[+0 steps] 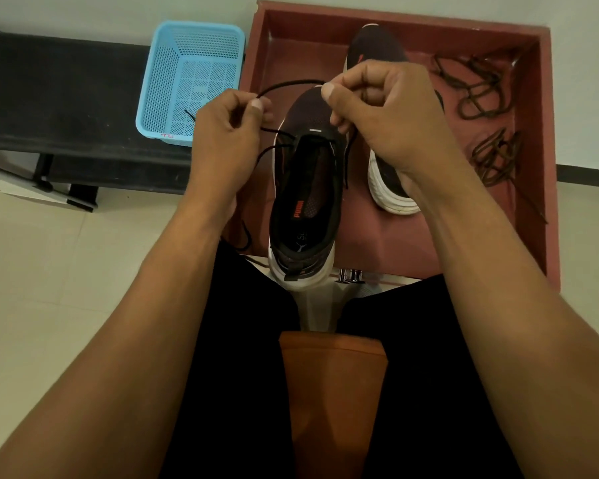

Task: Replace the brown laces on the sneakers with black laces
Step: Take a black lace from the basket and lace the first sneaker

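Note:
A dark sneaker with a white sole stands heel toward me at the near edge of a red tray. A black lace runs through its front eyelets and arcs between my hands. My left hand pinches one part of the lace left of the shoe. My right hand pinches the lace above the shoe's toe. A second dark sneaker lies behind, partly hidden by my right hand. Two brown laces lie bunched at the tray's right side.
A blue plastic basket stands left of the tray, with a piece of black lace inside. A dark low bench is at the far left. My black-clad legs and an orange garment fill the foreground over a pale tiled floor.

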Demonstrator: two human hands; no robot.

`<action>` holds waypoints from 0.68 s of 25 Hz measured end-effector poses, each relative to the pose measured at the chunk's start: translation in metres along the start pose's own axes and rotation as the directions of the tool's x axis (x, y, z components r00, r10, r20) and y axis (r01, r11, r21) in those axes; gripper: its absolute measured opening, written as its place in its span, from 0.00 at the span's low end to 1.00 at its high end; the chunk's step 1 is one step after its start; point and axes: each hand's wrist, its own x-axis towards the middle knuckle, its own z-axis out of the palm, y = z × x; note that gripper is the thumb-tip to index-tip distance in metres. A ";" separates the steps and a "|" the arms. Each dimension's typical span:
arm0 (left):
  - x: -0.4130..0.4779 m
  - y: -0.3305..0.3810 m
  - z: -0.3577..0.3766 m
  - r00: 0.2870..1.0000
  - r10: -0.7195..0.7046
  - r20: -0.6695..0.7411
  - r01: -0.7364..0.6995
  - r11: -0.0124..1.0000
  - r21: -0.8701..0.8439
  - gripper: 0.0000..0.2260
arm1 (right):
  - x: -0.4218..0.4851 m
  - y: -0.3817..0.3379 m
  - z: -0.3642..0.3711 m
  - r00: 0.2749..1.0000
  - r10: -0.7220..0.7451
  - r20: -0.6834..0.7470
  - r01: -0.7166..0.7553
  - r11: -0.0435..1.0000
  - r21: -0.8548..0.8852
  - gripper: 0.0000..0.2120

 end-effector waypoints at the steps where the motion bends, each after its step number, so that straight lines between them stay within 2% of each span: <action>1: -0.001 0.003 0.001 0.997 0.079 0.002 -0.079 0.997 0.022 0.10 | 0.000 0.000 0.001 1.000 -0.006 0.010 0.007 1.000 -0.024 0.05; 3: -0.005 0.010 0.005 0.961 0.272 0.052 -0.276 0.955 0.106 0.12 | 0.000 0.000 0.005 0.999 -0.022 0.044 0.026 0.995 -0.095 0.04; 5: -0.007 0.015 0.010 0.918 0.375 0.130 -0.394 0.902 0.175 0.11 | 0.000 0.001 0.006 0.997 -0.025 0.080 0.037 0.988 -0.150 0.06; 8: -0.005 0.013 0.010 0.927 0.354 0.124 -0.372 0.909 0.188 0.08 | 0.001 0.003 0.005 0.995 -0.022 0.100 0.041 0.979 -0.199 0.06; 13: 0.003 -0.002 -0.006 0.980 0.182 -0.086 -0.146 0.937 0.318 0.07 | 0.003 0.004 -0.004 1.000 -0.012 0.024 0.015 0.989 -0.149 0.04; 15: -0.001 0.000 -0.001 0.973 0.228 -0.023 -0.204 0.907 0.370 0.09 | 0.004 0.005 -0.004 1.000 -0.013 0.015 0.015 0.986 -0.167 0.04; 17: -0.006 0.008 0.009 0.939 0.328 0.098 -0.340 0.859 0.383 0.12 | 0.004 0.005 -0.002 0.999 -0.022 0.036 0.028 0.981 -0.194 0.04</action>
